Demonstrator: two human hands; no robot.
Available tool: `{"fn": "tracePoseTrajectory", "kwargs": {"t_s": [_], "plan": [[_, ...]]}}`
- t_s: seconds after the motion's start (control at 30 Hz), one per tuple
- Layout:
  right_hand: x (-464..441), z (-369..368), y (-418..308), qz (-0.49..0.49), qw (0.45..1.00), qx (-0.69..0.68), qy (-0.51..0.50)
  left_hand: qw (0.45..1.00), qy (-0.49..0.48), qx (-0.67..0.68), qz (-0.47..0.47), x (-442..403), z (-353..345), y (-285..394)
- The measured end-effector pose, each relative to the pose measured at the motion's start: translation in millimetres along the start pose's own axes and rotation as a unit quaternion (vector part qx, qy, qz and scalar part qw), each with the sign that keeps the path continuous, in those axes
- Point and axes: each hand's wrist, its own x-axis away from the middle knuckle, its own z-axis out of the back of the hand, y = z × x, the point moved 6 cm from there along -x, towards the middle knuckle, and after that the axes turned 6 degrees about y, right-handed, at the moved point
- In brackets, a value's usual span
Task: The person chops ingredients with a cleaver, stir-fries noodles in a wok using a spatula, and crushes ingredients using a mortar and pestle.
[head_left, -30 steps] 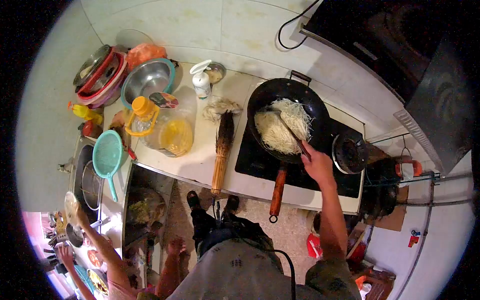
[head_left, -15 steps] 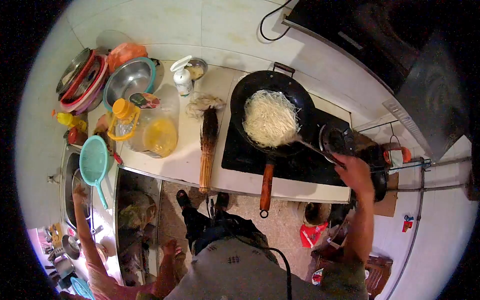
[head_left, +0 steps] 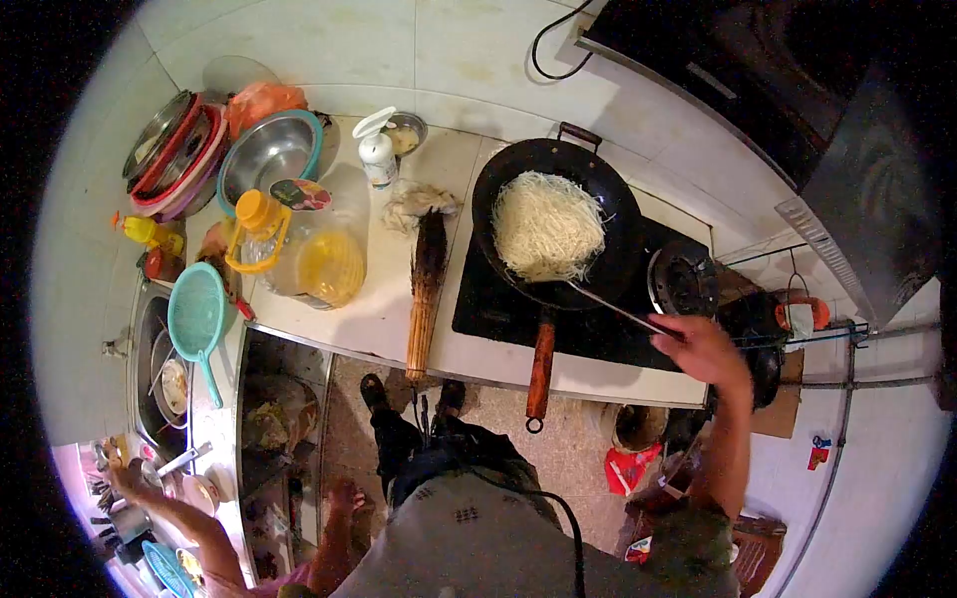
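My right hand (head_left: 698, 349) is closed around the dark grip of a long-handled spatula (head_left: 623, 310). Its thin metal shaft runs left into a black wok (head_left: 618, 224), and its head is hidden under the food. A heap of pale thin shreds (head_left: 548, 227) fills much of the wok; whether they are noodles or a cut vegetable I cannot tell. The wok sits on a black stove (head_left: 488, 309), its wooden handle (head_left: 540, 374) pointing toward me. My left hand is not in view.
Left of the stove lie a bamboo brush (head_left: 424, 299) and a cloth (head_left: 414, 204). An oil jug (head_left: 329, 267), a pump bottle (head_left: 377, 159) and a metal basin (head_left: 269, 159) stand farther left. At lower left is another person's hand (head_left: 125, 481) by the counter.
My right hand and the spatula have shifted slightly left and down relative to the wok, whose heap looks rearranged. The other person's hand has moved from the sink down to the utensils. The view has shifted slightly.
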Motion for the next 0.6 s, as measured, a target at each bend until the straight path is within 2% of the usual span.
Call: {"fn": "tracePoseTrajectory", "kwargs": {"t_s": [0.07, 0.13, 0.17, 0.23, 0.27, 0.3, 0.33, 0.37, 0.4, 0.43, 0.47, 0.5, 0.53, 0.6], "plan": [[-17.3, -35.6, 4.7, 0.02, 0.999, -0.028, 0.021, 0.999, -0.002, 0.019, 0.027, -5.2, -4.1, -8.3], [-30.5, -52.3, 12.1, -0.051, 0.991, -0.073, 0.101, 0.998, 0.02, 0.027, 0.046, -5.3, -14.1, -10.0], [-34.1, -61.3, 18.8, -0.053, 0.991, -0.074, 0.102, 0.998, 0.054, 0.001, 0.026, -4.7, -14.3, -4.5], [-35.5, -65.3, 35.1, -0.13, 0.969, -0.169, 0.123, 0.99, 0.125, -0.058, -0.009, -6.3, -11.7, 5.3], [-29.9, -65.7, 44.2, -0.167, 0.957, -0.207, 0.116, 0.993, 0.05, 0.094, 0.043, -3.6, -18.8, 4.6], [-30.0, -70.4, 53.8, -0.166, 0.957, -0.207, 0.116, 0.965, -0.026, 0.242, 0.093, -3.5, -24.5, 1.9], [-31.2, -64.0, 59.4, -0.08, 0.958, -0.156, 0.228, 0.965, -0.026, 0.242, 0.093, -4.8, -24.3, -0.5], [-28.5, -60.9, 63.2, 0.008, 0.937, -0.102, 0.334, 0.996, 0.008, 0.084, -0.011, -7.0, -18.1, 5.8], [-31.7, -58.1, 51.7, 0.053, 0.923, -0.016, 0.381, 0.998, 0.021, 0.002, -0.063, -4.7, -14.8, 11.9], [-30.0, -65.8, 45.8, 0.051, 0.923, -0.017, 0.381, 0.989, 0.042, -0.081, -0.113, -1.9, -11.5, 18.0], [-35.3, -78.6, 36.3, -0.015, 0.951, -0.003, 0.308, 0.995, -0.085, 0.057, -0.001, 3.1, -23.5, 11.9], [-40.3, -90.1, 31.5, -0.079, 0.969, 0.011, 0.233, 0.979, -0.151, 0.129, 0.049, 11.9, -33.5, 17.0], [-35.1, -104.6, 27.6, -0.057, 0.971, 0.033, 0.23, 0.953, -0.21, 0.192, 0.108, 22.4, -43.4, 22.4], [-7.6, -106.3, 22.9, -0.014, 0.964, 0.044, 0.261, 0.989, -0.115, 0.093, 0.028, 37.1, -41.8, 34.4]]}}
